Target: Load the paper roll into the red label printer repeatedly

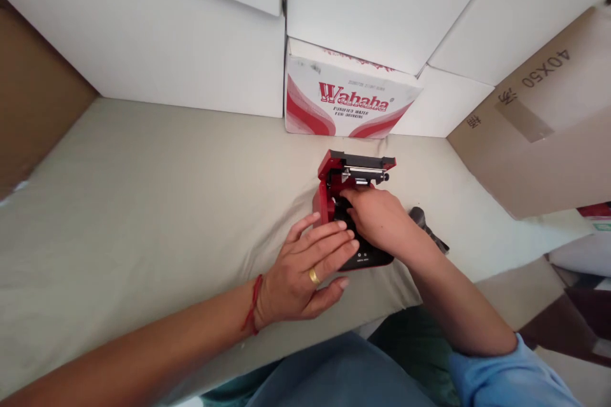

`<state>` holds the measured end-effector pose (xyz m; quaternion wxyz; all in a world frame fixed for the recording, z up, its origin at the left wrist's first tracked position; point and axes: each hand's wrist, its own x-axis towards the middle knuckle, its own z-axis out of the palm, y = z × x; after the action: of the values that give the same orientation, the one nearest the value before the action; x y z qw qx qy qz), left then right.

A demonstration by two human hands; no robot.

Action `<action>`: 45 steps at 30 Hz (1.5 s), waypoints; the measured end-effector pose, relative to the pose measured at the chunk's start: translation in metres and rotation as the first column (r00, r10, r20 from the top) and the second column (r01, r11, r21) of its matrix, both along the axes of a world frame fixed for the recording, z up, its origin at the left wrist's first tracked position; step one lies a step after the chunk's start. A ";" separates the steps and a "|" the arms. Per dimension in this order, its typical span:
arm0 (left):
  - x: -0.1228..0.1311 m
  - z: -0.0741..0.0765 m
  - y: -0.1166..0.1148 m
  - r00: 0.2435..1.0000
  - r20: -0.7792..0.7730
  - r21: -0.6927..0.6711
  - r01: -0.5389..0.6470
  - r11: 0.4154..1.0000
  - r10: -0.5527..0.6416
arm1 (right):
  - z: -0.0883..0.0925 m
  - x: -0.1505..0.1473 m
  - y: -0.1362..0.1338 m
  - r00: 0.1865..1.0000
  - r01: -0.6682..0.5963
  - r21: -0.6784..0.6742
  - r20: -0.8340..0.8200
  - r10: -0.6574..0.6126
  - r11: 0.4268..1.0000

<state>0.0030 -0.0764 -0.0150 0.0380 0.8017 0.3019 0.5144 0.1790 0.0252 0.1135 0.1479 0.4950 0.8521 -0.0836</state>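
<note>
A small red and black machine stands on the cloth, its hinged lid raised. It looks like a label or receipt printer, with a thin roller along the lid's inner side. My left hand, with a gold ring and a red string bracelet, lies with fingers stretched over the machine's near left side. My right hand reaches into the machine's open bay below the lid. Its fingers are bent together at the bay's left inner wall; the fingertips, and whatever they hold, are partly hidden.
Just right of my right wrist lies a dark object, partly covered by the forearm. Behind the machine stands a Wahaha water carton against white boxes. Brown cartons border the right and left sides of the pale cloth.
</note>
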 end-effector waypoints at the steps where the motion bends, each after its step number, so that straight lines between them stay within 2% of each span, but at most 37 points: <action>1: 0.002 0.002 -0.001 1.000 -0.027 0.019 0.002 1.000 -0.002 | 0.000 -0.003 0.002 1.000 0.006 0.004 0.000 -0.006 1.000; 3: 0.005 0.005 -0.001 0.998 -0.070 0.045 0.005 0.999 -0.002 | 0.000 -0.005 0.004 1.000 0.014 0.003 -0.006 -0.014 1.000; 5: 0.006 0.008 -0.002 0.995 -0.096 0.063 0.001 0.998 0.005 | -0.001 0.002 0.002 0.996 -0.011 -0.001 -0.091 0.011 1.000; 7: 0.006 0.009 -0.002 0.994 -0.108 0.068 -0.001 0.998 0.008 | 0.001 0.018 -0.004 0.950 -0.062 -0.010 -0.307 0.056 0.998; 9: 0.005 0.009 -0.003 0.993 -0.119 0.070 0.012 0.997 -0.004 | 0.004 0.040 -0.013 0.822 -0.053 -0.004 -0.567 0.041 0.999; 10: 0.005 0.009 -0.003 0.992 -0.128 0.078 0.024 0.997 -0.013 | 0.005 0.050 -0.015 0.744 0.006 0.011 -0.668 0.002 1.000; 12: 0.004 0.008 -0.003 0.988 -0.149 0.107 0.048 0.993 -0.031 | 0.006 0.066 -0.014 0.582 0.221 0.068 -0.809 -0.076 0.973; 14: 0.002 0.008 -0.003 0.985 -0.167 0.132 0.062 0.989 -0.039 | 0.002 0.072 -0.002 0.455 0.430 0.143 -0.887 -0.077 0.891; 15: 0.001 0.008 -0.003 0.984 -0.171 0.135 0.066 0.989 -0.042 | -0.003 0.072 0.008 0.420 0.477 0.170 -0.906 -0.053 0.862; 16: -0.001 0.007 -0.003 0.984 -0.173 0.129 0.070 0.989 -0.048 | -0.009 0.070 0.018 0.408 0.478 0.187 -0.913 -0.028 0.858; 18: -0.003 0.007 -0.003 0.982 -0.173 0.097 0.089 0.991 -0.071 | -0.023 0.063 0.037 0.418 0.388 0.172 -0.908 -0.007 0.905; 21: -0.005 0.008 -0.003 0.977 -0.182 0.074 0.123 0.990 -0.108 | -0.036 0.056 0.044 0.420 0.280 0.082 -0.906 -0.045 0.957; 23: -0.005 0.009 -0.002 0.976 -0.193 0.106 0.122 0.987 -0.100 | -0.036 0.056 0.034 0.392 0.285 0.072 -0.919 -0.048 0.956; 26: -0.005 0.010 -0.002 0.978 -0.188 0.133 0.119 0.984 -0.093 | -0.032 0.066 0.007 0.374 0.236 0.154 -0.926 0.056 0.960; 28: -0.005 0.009 -0.002 0.979 -0.170 0.096 0.133 0.986 -0.116 | -0.033 0.078 -0.010 0.414 0.154 0.201 -0.902 0.121 0.967; 31: -0.004 0.005 -0.003 0.978 -0.153 0.032 0.147 0.989 -0.141 | -0.047 0.094 -0.026 0.496 0.052 0.201 -0.855 0.149 0.978; 33: -0.004 0.001 -0.005 0.979 -0.154 0.029 0.142 0.989 -0.136 | -0.061 0.102 -0.032 0.489 0.009 0.187 -0.857 0.159 0.982; 36: -0.008 -0.005 -0.005 0.986 -0.130 0.063 0.110 0.992 -0.101 | -0.077 0.105 -0.035 0.413 -0.043 0.188 -0.891 0.189 0.981; 38: -0.015 -0.005 -0.002 0.996 -0.073 0.054 0.051 0.997 -0.047 | -0.082 0.105 -0.034 0.372 -0.063 0.197 -0.905 0.206 0.978; 42: -0.031 0.001 0.012 0.997 0.002 -0.133 -0.080 0.988 0.081 | -0.082 0.101 -0.034 0.362 -0.045 0.202 -0.909 0.204 0.978; 45: -0.036 0.002 0.022 1.000 -0.014 -0.200 -0.021 0.980 0.018 | -0.082 0.099 -0.039 0.368 -0.023 0.205 -0.908 0.199 0.978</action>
<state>-0.0333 -0.0542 -0.0125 0.1117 0.7941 0.3602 0.4767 0.2780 -0.0135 0.0318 -0.3870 0.3152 0.8241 -0.2678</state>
